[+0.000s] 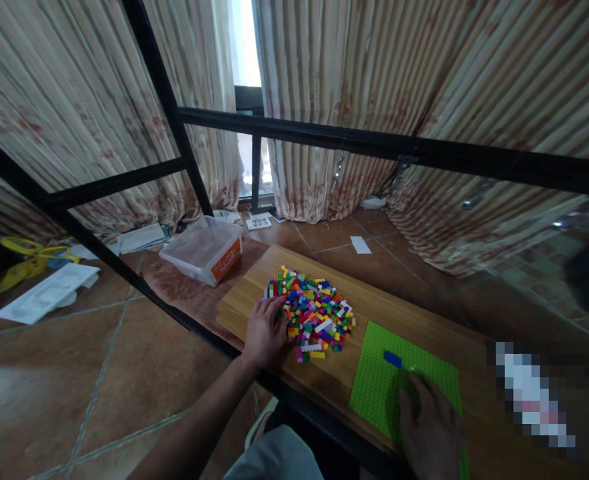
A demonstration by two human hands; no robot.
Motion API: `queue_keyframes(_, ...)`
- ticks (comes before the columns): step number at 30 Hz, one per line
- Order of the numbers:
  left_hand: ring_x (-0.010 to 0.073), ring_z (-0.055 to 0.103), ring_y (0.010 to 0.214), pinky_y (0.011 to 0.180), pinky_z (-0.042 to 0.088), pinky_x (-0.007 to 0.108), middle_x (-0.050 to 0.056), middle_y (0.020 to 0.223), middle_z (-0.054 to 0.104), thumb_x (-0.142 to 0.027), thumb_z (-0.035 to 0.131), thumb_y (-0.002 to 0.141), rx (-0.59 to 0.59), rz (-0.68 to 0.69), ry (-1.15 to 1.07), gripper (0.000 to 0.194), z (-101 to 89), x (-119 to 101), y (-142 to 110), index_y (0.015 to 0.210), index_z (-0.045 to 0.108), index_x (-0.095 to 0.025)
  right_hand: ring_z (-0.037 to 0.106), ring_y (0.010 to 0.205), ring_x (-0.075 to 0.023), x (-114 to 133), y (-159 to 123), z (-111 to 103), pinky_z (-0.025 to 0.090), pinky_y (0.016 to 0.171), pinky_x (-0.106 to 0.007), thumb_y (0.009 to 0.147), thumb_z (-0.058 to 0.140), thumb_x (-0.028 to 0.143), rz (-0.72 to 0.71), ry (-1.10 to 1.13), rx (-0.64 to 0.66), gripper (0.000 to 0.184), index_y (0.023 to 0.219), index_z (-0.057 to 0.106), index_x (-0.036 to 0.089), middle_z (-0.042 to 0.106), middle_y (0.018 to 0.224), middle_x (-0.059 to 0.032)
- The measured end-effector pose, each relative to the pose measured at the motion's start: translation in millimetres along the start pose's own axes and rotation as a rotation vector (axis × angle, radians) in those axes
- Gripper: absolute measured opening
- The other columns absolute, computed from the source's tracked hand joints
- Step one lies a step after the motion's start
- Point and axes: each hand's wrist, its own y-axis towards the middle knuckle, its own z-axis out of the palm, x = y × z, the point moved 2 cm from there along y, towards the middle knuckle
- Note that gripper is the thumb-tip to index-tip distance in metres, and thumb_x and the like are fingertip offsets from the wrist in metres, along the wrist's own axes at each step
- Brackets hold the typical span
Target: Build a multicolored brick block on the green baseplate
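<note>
Head view: left hand (266, 333) at the brick pile (317, 310) on the wooden board (244, 300), right hand (430, 421) over the green baseplate (373, 381).
Fingers curl on both, though I can't tell whether they grip anything; a careless left sweep could spill bricks over the near edge.

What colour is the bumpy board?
The board is bright green, seen best in the head view.

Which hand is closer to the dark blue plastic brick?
Right: the right hand is over the green studded board, near the blue brick; the left hand is at the multicoloured brick pile.
</note>
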Motion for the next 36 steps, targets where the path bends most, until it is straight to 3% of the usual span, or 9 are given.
queue_keyframes(4, 0.0221, 0.055, 0.11, 0.099, 0.043, 0.04, 0.009, 0.118, 0.064, -0.016, 0.046, 0.088, 0.072, 0.029, 0.041, 0.037, 9.4, -2, 36, 0.123, 0.057, -0.017, 0.049, 0.118, -0.0344, 2, 0, -1, 0.04, 0.096, -0.053, 0.092, 0.029, 0.05, 0.013, -0.003, -0.001, 0.055, 0.12, 0.059, 0.013, 0.056, 0.128, -0.018)
queue_keyframes(8, 0.0231, 0.055, 0.108, 0.099, 0.04, 0.04, 0.009, 0.116, 0.065, -0.017, 0.045, 0.088, 0.269, 0.044, 0.182, 0.033, 20.8, -4, 71, 0.115, 0.064, -0.019, 0.048, 0.119, -0.0336, 4, -2, -1, 0.038, 0.096, -0.052, 0.092, 0.032, 0.047, 0.019, 0.008, -0.009, 0.051, 0.12, 0.059, 0.014, 0.055, 0.129, -0.0179)
queue_keyframes(12, 0.0268, 0.053, 0.109, 0.096, 0.039, 0.042, 0.009, 0.113, 0.065, -0.024, 0.049, 0.087, 0.397, 0.038, 0.295, 0.026, 30.0, -7, 84, 0.103, 0.069, -0.021, 0.047, 0.12, -0.0333, 6, -3, -1, 0.038, 0.097, -0.052, 0.092, 0.033, 0.046, 0.031, 0.01, -0.014, 0.05, 0.12, 0.059, 0.013, 0.055, 0.129, -0.0179)
queue_keyframes(17, 0.0262, 0.055, 0.106, 0.096, 0.038, 0.044, 0.009, 0.107, 0.066, -0.023, 0.049, 0.086, 0.382, 0.012, 0.293, 0.021, 31.8, -10, 84, 0.091, 0.07, -0.021, 0.047, 0.119, -0.0338, 6, -3, -2, 0.038, 0.097, -0.052, 0.092, 0.033, 0.046, 0.016, -0.011, -0.002, 0.05, 0.12, 0.059, 0.013, 0.056, 0.127, -0.0178)
queue_keyframes(21, 0.0229, 0.059, 0.098, 0.092, 0.041, 0.038, 0.008, 0.099, 0.068, -0.021, 0.051, 0.084, 0.261, -0.137, 0.068, 0.019, 18.2, -8, 85, 0.088, 0.07, -0.018, 0.048, 0.119, -0.0341, 7, -4, -1, 0.039, 0.097, -0.053, 0.092, 0.034, 0.046, 0.016, -0.021, -0.003, 0.05, 0.119, 0.06, 0.012, 0.057, 0.127, -0.0185)
queue_keyframes(25, 0.018, 0.061, 0.076, 0.076, 0.048, 0.03, 0.003, 0.078, 0.067, -0.037, 0.062, 0.079, 0.25, -0.395, -0.607, 0.025, 3.7, -15, 69, 0.088, 0.069, -0.015, 0.048, 0.12, -0.0344, 7, -1, -1, 0.039, 0.097, -0.055, 0.093, 0.035, 0.046, 0.04, 0.022, -0.008, 0.049, 0.118, 0.061, 0.013, 0.057, 0.127, -0.0189)
queue_keyframes(28, 0.0162, 0.061, 0.074, 0.073, 0.05, 0.029, 0.003, 0.081, 0.067, -0.045, 0.074, 0.067, 0.326, -0.538, -1.062, 0.037, 0.7, -39, 40, 0.088, 0.069, -0.014, 0.05, 0.118, -0.0334, 14, 5, -8, 0.04, 0.097, -0.056, 0.093, 0.037, 0.046, 0.072, 0.112, -0.029, 0.047, 0.116, 0.062, 0.014, 0.059, 0.125, -0.0184)
queue_keyframes(32, 0.0127, 0.057, 0.069, 0.068, 0.049, 0.025, 0.003, 0.078, 0.065, -0.042, 0.079, 0.064, 0.597, -0.611, -1.193, 0.033, 13.0, -81, -11, 0.08, 0.071, -0.014, 0.056, 0.114, -0.029, 48, 2, -35, 0.042, 0.098, -0.054, 0.092, 0.043, 0.045, 0.107, 0.345, -0.07, 0.041, 0.117, 0.063, 0.019, 0.062, 0.123, -0.0139)
queue_keyframes(36, 0.0135, 0.058, 0.072, 0.07, 0.049, 0.026, 0.003, 0.079, 0.066, -0.041, 0.08, 0.064, 0.754, -0.686, -1.267, 0.034, 34.9, -104, -51, 0.083, 0.071, -0.015, 0.058, 0.115, -0.0241, 95, -18, -55, 0.047, 0.099, -0.044, 0.092, 0.049, 0.04, 0.156, 0.676, 0.151, 0.034, 0.119, 0.064, 0.027, 0.065, 0.122, -0.0073)
